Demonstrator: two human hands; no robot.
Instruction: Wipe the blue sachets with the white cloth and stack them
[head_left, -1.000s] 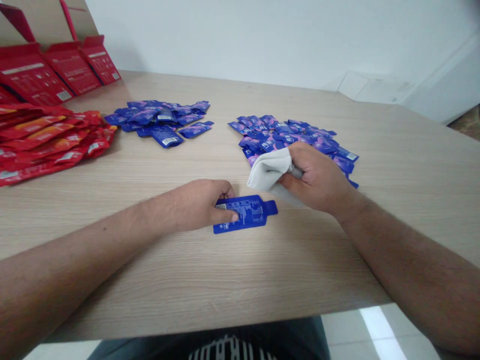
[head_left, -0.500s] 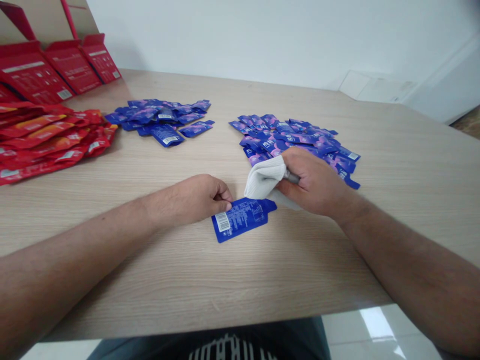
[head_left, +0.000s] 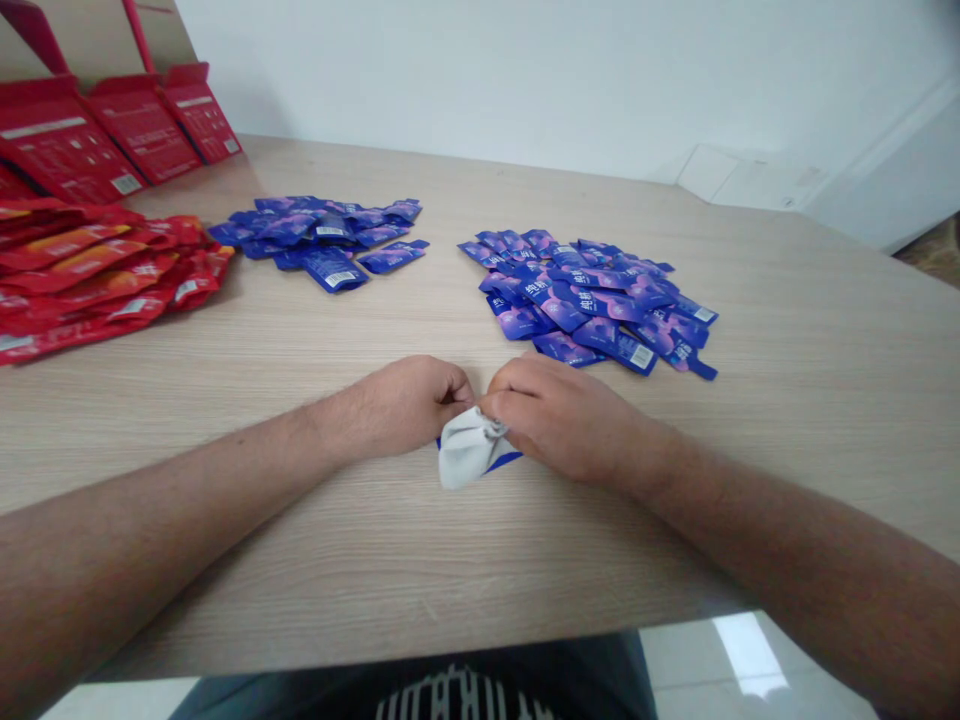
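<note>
A blue sachet [head_left: 504, 461] lies on the table in front of me, mostly covered by a white cloth [head_left: 463, 455]. My left hand [head_left: 420, 408] is closed, its thumb and finger pinching the sachet's far left edge. My right hand [head_left: 566, 415] grips the bunched cloth right beside it, and the cloth lies over the sachet's printed face. The fingertips of both hands nearly meet. Just beyond my right hand is a heap of blue and purple sachets [head_left: 592, 290].
A smaller pile of blue sachets [head_left: 322, 235] lies farther left. Red pouches [head_left: 105, 275] are stacked at the left edge, with open red boxes [head_left: 146, 135] behind them. A white wall [head_left: 480, 80] borders the far side of the wooden table [head_left: 337, 560].
My right hand has moved left and nearer to me, bringing the cloth across the sachet. The sachet's barcode and text are now covered. My left hand stays almost in place.
</note>
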